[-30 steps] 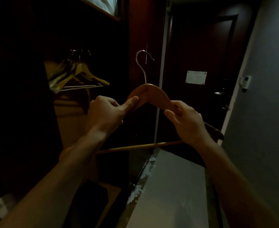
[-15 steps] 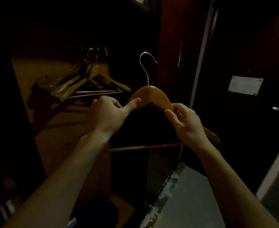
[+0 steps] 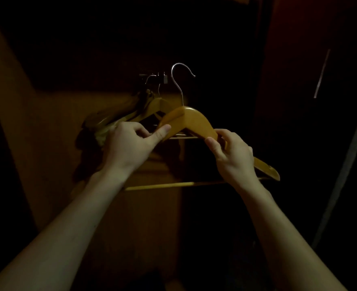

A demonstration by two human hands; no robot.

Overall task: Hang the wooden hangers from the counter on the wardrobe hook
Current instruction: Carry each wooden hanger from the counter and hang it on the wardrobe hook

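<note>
The setting is a dim wardrobe interior. A person holds one wooden hanger [image 3: 194, 120] up in the air with both hands, in front of the open compartment. The left hand [image 3: 131, 143] grips the hanger's left shoulder, fingers curled round it and the thumb pressed along its front face. The right hand [image 3: 234, 156] pinches the right shoulder between thumb and curled fingers, and the end of that arm sticks out past the wrist. The hanger's crossbar [image 3: 173, 185] runs below both wrists. Its metal hook [image 3: 178, 80] stands upright, resting on nothing, just right of the wardrobe hook [image 3: 156, 77], a small dark fitting in shadow. Several other hangers [image 3: 135, 114] hang from that fitting, bunched and fanned out to the left, partly hidden behind the left hand. Behind them a brown wooden back panel [image 3: 53, 133] catches a little light, while the wardrobe's upper part is black. At the far right a pale strip [image 3: 341, 175] runs diagonally down a dark surface.
</note>
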